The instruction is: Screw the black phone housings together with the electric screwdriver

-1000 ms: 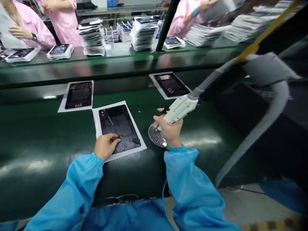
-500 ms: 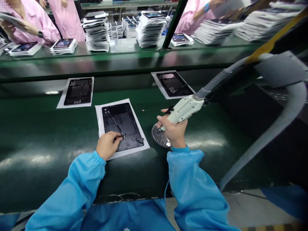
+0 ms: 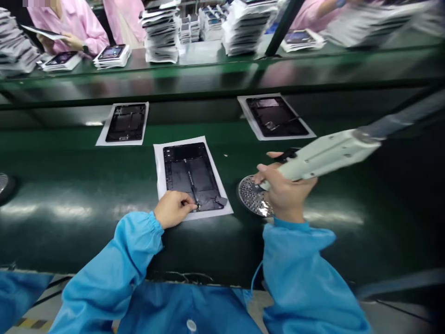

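My left hand [image 3: 175,208] is closed in a pinch at the lower end of a thin dark flex cable [image 3: 190,178]. This cable lies lengthwise over the black tablet housing [image 3: 206,169], which rests on a white sheet [image 3: 160,172]. A small dark flap [image 3: 220,201] sits at the housing's lower right corner. My right hand [image 3: 287,192] is wrapped round a pale green powered screwdriver [image 3: 323,155] with a grey hose. Its lower end points down to a round metal dish [image 3: 252,197] full of small holes. The hand hides the tool's tip and part of the dish.
Two more tablet housings on white sheets lie farther back, one left [image 3: 127,121] and one right [image 3: 274,116]. Beyond a raised green ledge [image 3: 208,74] stand tall stacks of wrapped panels [image 3: 162,35]. People in pink work there. Another round dish [image 3: 5,185] shows at the left edge.
The view has shifted, so the bench things sit farther right. Over the housing, the cable has swung to lie straighter along it, its end still in my left hand. The screwdriver leans lower.
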{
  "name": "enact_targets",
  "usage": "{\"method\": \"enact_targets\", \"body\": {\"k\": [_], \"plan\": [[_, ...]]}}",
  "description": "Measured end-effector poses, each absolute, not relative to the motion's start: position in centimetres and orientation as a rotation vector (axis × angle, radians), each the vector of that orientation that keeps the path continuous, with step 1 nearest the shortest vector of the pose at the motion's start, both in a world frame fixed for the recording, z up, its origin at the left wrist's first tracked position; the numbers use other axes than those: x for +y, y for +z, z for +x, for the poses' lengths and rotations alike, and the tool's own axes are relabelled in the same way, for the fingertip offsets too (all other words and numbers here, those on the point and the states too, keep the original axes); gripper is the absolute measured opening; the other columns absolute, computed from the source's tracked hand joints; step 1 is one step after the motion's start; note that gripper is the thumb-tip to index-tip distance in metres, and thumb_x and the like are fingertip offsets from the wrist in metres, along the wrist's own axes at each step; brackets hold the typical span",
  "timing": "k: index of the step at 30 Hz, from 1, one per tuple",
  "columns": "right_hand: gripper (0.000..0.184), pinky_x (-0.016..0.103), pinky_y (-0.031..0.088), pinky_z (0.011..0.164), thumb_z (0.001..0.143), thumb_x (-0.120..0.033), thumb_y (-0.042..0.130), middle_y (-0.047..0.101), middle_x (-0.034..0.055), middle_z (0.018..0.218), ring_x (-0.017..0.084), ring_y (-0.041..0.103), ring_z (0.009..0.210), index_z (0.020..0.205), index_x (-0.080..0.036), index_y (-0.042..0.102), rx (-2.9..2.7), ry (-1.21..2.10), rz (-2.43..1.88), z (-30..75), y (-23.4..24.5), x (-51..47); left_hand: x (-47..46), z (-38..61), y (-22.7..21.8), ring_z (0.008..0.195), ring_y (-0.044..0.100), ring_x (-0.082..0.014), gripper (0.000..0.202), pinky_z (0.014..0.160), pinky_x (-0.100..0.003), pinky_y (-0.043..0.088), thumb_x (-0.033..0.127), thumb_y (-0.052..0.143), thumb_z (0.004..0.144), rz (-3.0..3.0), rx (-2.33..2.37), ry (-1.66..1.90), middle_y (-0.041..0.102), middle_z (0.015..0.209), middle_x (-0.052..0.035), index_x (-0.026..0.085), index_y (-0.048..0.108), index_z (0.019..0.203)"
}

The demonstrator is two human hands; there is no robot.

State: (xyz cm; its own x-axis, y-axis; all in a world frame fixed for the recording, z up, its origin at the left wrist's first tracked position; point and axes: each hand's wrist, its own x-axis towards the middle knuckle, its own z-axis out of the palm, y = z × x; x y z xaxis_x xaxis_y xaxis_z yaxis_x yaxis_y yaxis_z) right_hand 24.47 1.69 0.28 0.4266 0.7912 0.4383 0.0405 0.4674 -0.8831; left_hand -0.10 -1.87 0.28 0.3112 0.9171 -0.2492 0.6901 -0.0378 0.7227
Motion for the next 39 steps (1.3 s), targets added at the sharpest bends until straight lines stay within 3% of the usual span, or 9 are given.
{"method": "enact_targets", "body": {"k": [8, 15, 22, 31, 39], "plan": [[0.029, 0.033, 0.049, 0.043, 0.062, -0.020, 0.079, 0.055, -0.0026, 0.046, 0.017, 0.051, 0.037, 0.084, -0.012, 0.063, -1.028, 0.599, -0.982, 23.9, 1.2, 1.2, -2.3, 0.9, 0.4, 0.069, 0.059, -0.0141, 0.012, 0.067, -0.025, 0.044, 0.024, 0.065, 0.083, 1.998, 1.587, 0.254, 0.068, 0.085, -0.0025, 0.019, 0.075, 0.087], [0.027, 0.035, 0.051, 0.045, 0.061, -0.015, 0.077, 0.056, -0.0020, 0.046, 0.018, 0.052, 0.038, 0.085, -0.014, 0.064, -1.025, 0.597, -0.967, 23.9, 1.1, 1.2, -2.5, 0.9, 0.5, 0.059, 0.057, -0.0127, 0.013, 0.058, -0.024, 0.041, 0.029, 0.066, 0.084, 1.784, 1.545, 0.274, 0.065, 0.063, 0.0019, 0.019, 0.075, 0.084], [0.027, 0.034, 0.049, 0.044, 0.059, -0.015, 0.075, 0.054, -0.0030, 0.045, 0.017, 0.050, 0.036, 0.083, -0.014, 0.063, -1.018, 0.587, -0.980, 23.7, 1.4, 1.1, -2.6, 1.4, 0.5, 0.080, 0.063, -0.0182, 0.013, 0.068, -0.028, 0.047, 0.031, 0.066, 0.084, 2.044, 1.632, 0.184, 0.066, 0.094, -0.0029, 0.021, 0.073, 0.088], [0.027, 0.035, 0.049, 0.045, 0.060, -0.020, 0.076, 0.055, -0.0032, 0.046, 0.016, 0.050, 0.037, 0.082, -0.016, 0.062, -1.026, 0.582, -1.016, 23.6, 1.5, 0.8, -1.1, 0.4, 0.9, 0.084, 0.063, -0.0196, 0.008, 0.065, -0.027, 0.042, 0.029, 0.069, 0.082, 2.108, 1.519, 0.021, 0.067, 0.086, -0.0006, 0.022, 0.069, 0.079], [0.026, 0.036, 0.048, 0.042, 0.057, -0.015, 0.075, 0.054, -0.0022, 0.044, 0.018, 0.049, 0.035, 0.080, -0.016, 0.063, -1.005, 0.595, -0.966, 22.9, 2.0, 0.9, -1.5, 1.4, 0.9, 0.086, 0.063, -0.0199, 0.011, 0.065, -0.027, 0.042, 0.030, 0.066, 0.085, 2.148, 1.520, 0.005, 0.069, 0.089, -0.0009, 0.021, 0.068, 0.079]]}}
